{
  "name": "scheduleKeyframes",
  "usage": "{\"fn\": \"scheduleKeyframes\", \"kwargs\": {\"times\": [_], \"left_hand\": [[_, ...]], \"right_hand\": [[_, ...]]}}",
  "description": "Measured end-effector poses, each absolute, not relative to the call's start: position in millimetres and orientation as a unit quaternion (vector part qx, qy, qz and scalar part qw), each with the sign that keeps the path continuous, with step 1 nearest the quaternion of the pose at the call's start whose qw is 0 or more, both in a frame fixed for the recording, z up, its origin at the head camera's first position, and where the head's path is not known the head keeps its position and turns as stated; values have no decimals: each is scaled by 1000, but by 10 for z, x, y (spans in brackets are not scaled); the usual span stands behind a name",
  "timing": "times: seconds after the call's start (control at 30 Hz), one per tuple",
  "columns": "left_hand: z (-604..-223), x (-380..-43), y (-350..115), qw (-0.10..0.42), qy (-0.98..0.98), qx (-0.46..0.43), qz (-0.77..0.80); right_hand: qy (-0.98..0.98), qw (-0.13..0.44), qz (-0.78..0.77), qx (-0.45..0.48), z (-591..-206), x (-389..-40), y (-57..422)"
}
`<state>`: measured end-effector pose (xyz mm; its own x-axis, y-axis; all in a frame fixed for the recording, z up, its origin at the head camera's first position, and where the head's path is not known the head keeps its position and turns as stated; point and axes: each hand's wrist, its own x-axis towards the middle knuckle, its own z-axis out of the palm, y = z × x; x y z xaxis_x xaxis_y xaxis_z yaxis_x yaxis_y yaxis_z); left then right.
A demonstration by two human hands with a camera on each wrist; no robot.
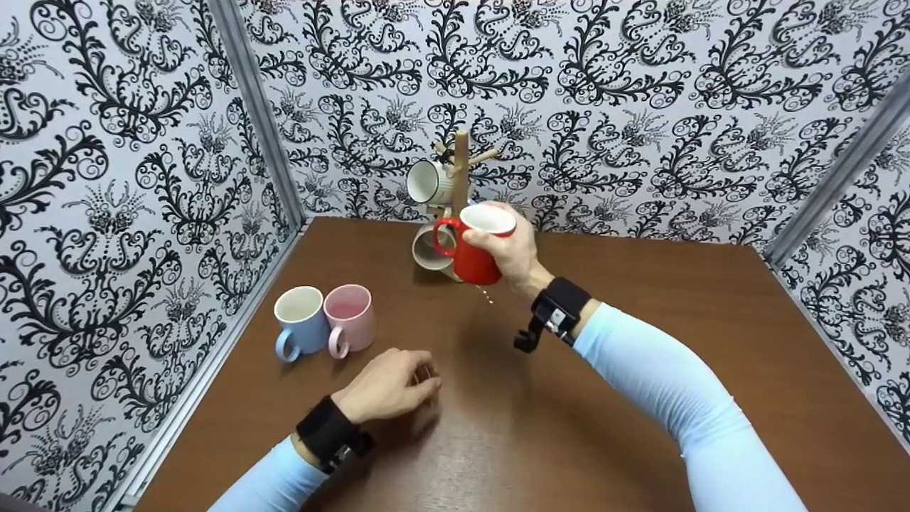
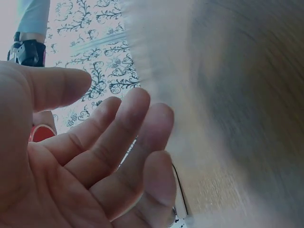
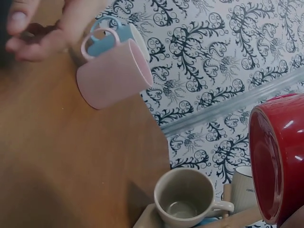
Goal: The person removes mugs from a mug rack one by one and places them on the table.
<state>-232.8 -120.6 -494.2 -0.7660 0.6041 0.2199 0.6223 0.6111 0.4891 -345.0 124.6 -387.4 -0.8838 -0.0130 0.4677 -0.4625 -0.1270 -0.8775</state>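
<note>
My right hand (image 1: 519, 245) grips a red mug (image 1: 475, 264), white inside, round its body above the table. The mug's handle points left, overlapping a wooden mug stand (image 1: 461, 153) in the head view. On the stand hang a white mug (image 1: 442, 186) with a dark rim and, lower down, a cream mug (image 3: 183, 192), its opening facing outward. My left hand (image 1: 387, 384) is low over the front of the table, fingers loosely bent and holding nothing. Nearest to it are a pink mug (image 1: 357, 328) and a blue mug (image 1: 307, 336), both upright.
The brown wooden table (image 1: 640, 299) reaches back to walls covered in black-and-white scroll pattern (image 1: 625, 92). Grey metal strips (image 1: 259, 114) run up the corners. The pink and blue mugs stand side by side near the left edge, handles toward the front.
</note>
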Motion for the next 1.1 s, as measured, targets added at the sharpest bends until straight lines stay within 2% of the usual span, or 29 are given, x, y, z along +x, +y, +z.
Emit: {"fn": "scheduleKeyframes", "kwargs": {"times": [0.4,0.67,1.1], "left_hand": [[-4936,-2363,-1240,24,-891,-319,-323],[-4931,-2372,-1243,29,-891,-305,-334],[-4829,-2403,-1213,73,-882,-247,-395]], "right_hand": [[-676,150,685,226,-4039,-3277,1260],[-672,125,692,231,-4168,-3161,1286],[-695,99,665,255,-4363,-2955,1390]]}}
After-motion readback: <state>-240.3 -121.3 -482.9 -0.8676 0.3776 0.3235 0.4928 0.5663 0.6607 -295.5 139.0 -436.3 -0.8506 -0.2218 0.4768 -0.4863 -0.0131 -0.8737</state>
